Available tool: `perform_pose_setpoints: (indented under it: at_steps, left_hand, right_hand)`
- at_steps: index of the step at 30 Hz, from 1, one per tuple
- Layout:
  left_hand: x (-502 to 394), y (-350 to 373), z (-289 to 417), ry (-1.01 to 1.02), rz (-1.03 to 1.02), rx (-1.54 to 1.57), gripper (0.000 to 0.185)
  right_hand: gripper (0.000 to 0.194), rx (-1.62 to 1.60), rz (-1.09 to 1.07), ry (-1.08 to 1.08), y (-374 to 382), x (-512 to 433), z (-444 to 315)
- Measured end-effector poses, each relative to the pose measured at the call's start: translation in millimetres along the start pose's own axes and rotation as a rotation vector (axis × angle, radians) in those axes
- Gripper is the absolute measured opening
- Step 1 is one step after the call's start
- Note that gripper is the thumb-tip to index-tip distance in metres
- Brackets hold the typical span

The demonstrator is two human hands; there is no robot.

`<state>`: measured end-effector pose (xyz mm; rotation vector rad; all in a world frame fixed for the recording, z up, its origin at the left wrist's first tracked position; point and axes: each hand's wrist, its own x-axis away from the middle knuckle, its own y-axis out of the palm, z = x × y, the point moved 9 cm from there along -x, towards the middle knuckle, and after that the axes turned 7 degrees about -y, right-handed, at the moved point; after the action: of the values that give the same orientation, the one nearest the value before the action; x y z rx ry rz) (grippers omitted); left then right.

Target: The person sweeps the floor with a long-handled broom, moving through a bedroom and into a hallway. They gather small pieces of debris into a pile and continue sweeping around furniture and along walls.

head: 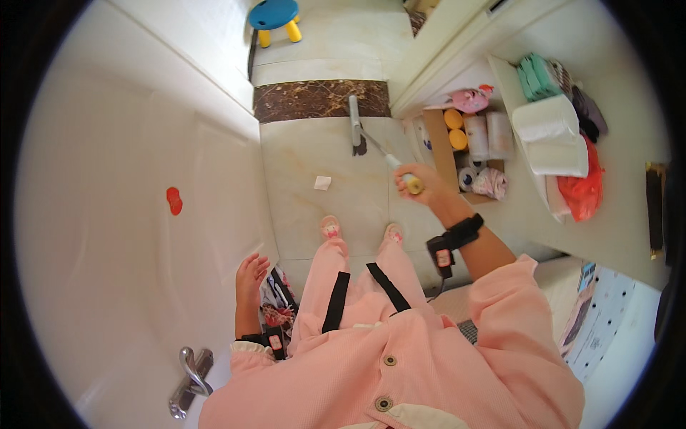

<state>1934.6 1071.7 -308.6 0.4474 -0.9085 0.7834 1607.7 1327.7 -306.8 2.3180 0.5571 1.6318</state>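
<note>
My right hand [418, 183] is closed around the light handle of a long-handled floor tool [355, 120], perhaps a squeegee or mop. Its narrow grey head rests near the dark marble threshold strip [320, 100]. Beside that head, on the tile, is a dark patch [361, 146] whose nature I cannot tell. My left hand [252, 273] is empty, fingers apart, near the white door at my left. A small whitish square piece [322, 183] lies on the floor tiles in front of my pink slippers.
A blue and yellow stool [274, 16] stands beyond the threshold. On the right, a cardboard box [444, 147] holds rolls and orange-lidded containers, beside a shelf with white paper packs [549, 120] and a red bag [583, 187]. The door [128, 161] has a metal handle [192, 381].
</note>
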Motion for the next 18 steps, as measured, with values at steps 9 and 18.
perform_pose_setpoints:
  at_steps: [9, 18]
  left_hand:
    - [74, 9, -94, 0.024, 0.221, 0.301, 0.029]
    - [205, 110, -296, -0.133, 0.507, 0.752, 0.025]
  right_hand:
    - [0.014, 0.585, -0.026, 0.096, -102, 72, -42]
    - [0.012, 1.728, -0.144, -0.211, -120, 93, -87]
